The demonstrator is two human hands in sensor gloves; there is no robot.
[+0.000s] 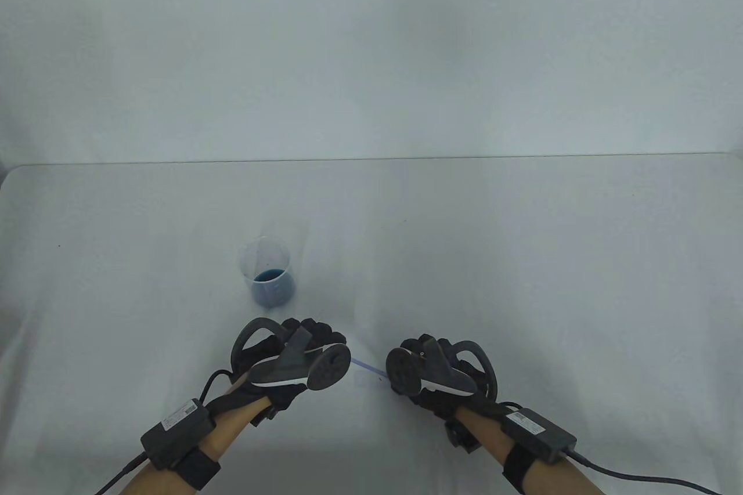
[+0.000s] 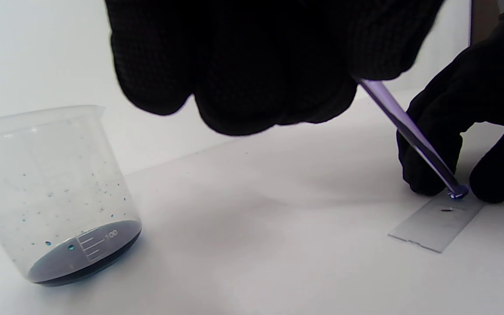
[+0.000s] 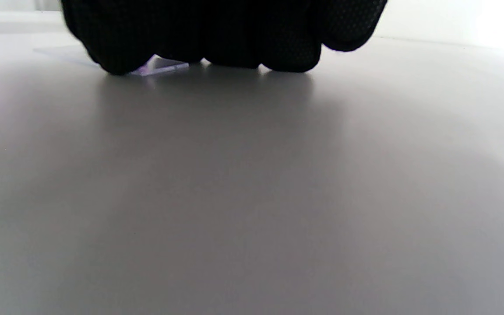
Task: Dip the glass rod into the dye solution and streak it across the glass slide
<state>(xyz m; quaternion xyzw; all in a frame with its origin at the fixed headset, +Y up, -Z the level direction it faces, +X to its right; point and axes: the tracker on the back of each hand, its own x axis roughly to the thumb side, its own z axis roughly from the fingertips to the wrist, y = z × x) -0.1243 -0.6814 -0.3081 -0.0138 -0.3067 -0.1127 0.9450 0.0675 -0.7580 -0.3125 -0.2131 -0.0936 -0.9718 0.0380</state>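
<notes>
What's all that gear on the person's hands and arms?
Both the left hand and the right hand wear black knit gloves, each topped by a grey tracker with a ring and disc. Bare forearms carry black strapped boxes with white labels and trailing black cables.

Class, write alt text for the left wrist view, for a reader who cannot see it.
The left hand holds a glass rod slanting down, its tip on a slide lying flat on the white table. The right hand's fingers rest at the slide's far end. At left stands a beaker with dark blue dye.
</notes>
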